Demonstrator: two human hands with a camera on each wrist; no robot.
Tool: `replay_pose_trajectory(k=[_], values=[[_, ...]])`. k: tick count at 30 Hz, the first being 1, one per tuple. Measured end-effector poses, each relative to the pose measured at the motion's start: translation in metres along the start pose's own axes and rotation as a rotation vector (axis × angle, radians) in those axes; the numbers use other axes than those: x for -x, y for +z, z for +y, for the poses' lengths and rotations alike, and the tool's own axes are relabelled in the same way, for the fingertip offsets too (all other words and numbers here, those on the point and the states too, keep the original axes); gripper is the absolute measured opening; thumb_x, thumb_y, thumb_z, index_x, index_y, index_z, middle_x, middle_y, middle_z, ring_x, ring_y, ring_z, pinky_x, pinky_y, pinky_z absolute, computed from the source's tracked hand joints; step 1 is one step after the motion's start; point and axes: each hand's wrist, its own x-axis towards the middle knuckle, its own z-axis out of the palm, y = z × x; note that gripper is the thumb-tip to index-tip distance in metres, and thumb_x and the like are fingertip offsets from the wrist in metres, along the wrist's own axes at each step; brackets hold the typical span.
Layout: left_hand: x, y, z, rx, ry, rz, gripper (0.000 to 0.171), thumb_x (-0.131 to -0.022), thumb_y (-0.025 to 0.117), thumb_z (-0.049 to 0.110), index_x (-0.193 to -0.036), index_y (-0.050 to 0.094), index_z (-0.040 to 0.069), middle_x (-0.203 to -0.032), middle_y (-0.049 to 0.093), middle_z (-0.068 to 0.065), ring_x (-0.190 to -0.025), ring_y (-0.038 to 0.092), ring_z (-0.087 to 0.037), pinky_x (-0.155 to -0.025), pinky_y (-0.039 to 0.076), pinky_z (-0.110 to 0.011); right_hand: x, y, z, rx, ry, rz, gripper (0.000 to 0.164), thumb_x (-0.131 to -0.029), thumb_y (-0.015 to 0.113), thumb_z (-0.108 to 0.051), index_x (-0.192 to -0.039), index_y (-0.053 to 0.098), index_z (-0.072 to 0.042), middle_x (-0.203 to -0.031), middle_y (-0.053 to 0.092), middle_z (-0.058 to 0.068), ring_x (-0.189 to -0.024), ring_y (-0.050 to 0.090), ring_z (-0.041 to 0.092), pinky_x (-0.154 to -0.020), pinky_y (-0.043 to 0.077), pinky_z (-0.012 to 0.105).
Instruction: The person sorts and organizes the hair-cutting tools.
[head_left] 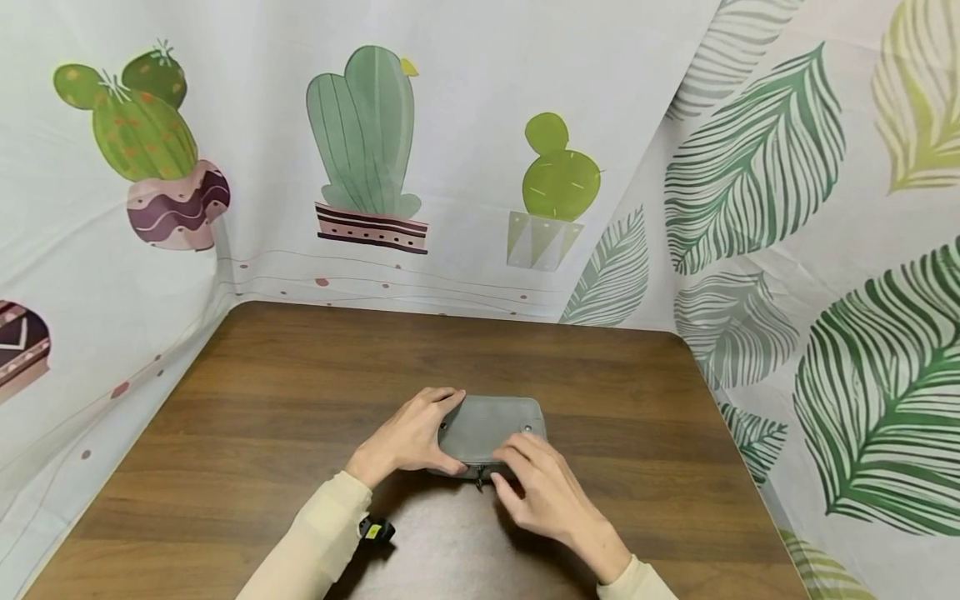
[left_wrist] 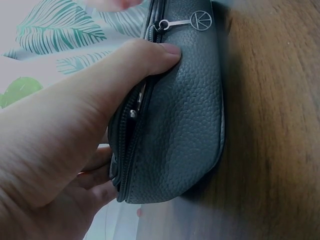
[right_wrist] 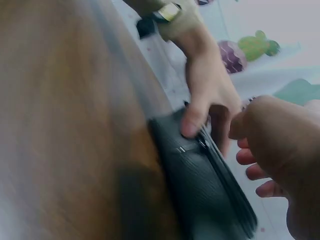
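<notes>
A small grey leather zip pouch (head_left: 491, 425) lies flat on the table. My left hand (head_left: 408, 437) grips its left end, the thumb pressed on the front side below the zip and the fingers round the back. In the left wrist view the zip (left_wrist: 127, 150) is parted along that end, with a bit of metal showing inside. A metal zip pull (left_wrist: 201, 21) with a round emblem hangs at the front, just past the thumb. Close by the pouch's front right corner, my right hand (head_left: 547, 492) has its fingers loosely bent, with nothing between thumb and fingers.
The brown wooden table (head_left: 300, 367) has rounded back corners. Hanging cloth (head_left: 465, 167) printed with cacti and leaves rises behind it and along both sides. A black strap device (head_left: 377, 531) sits at the left wrist.
</notes>
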Motion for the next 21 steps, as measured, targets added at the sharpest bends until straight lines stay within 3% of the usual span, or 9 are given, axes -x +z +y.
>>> replay_pose_trajectory(k=[3,11,17,21], values=[[0.0,0.0,0.0,0.001,-0.004,-0.004,0.118,-0.06,0.087,0.063,-0.152,0.05,-0.002,-0.149,0.052,-0.02,-0.133,0.047,-0.029,-0.104,0.049,-0.045,-0.001,-0.007,0.011,0.015,0.045,-0.025,0.036,-0.084,0.078,-0.023,-0.113,0.074,-0.003,-0.113,0.064,0.003,-0.105,0.056,0.019,-0.09,0.049,0.04],[0.0,0.0,0.0,-0.004,-0.012,-0.003,0.118,-0.06,0.087,0.064,-0.152,0.051,-0.001,-0.148,0.052,-0.02,-0.132,0.047,-0.029,-0.104,0.048,-0.044,0.001,-0.014,0.039,0.056,0.171,-0.206,0.085,-0.083,0.074,-0.059,-0.146,0.056,-0.004,-0.15,0.048,0.015,-0.141,0.035,0.032,-0.114,0.032,0.055],[0.0,0.001,0.0,0.002,-0.012,-0.008,0.118,-0.06,0.087,0.063,-0.152,0.05,-0.002,-0.148,0.051,-0.021,-0.133,0.046,-0.03,-0.105,0.048,-0.045,0.003,-0.01,0.051,0.064,0.198,-0.295,0.1,-0.081,0.072,-0.068,-0.155,0.046,-0.005,-0.16,0.036,0.019,-0.147,0.025,0.038,-0.113,0.031,0.063],[0.0,0.0,0.0,0.003,-0.004,0.0,0.118,-0.06,0.088,0.063,-0.151,0.051,-0.003,-0.148,0.052,-0.021,-0.133,0.047,-0.03,-0.105,0.048,-0.045,0.002,-0.006,0.057,0.055,0.211,-0.319,0.103,-0.08,0.072,-0.069,-0.157,0.043,-0.006,-0.163,0.032,0.016,-0.149,0.021,0.034,-0.114,0.03,0.06]])
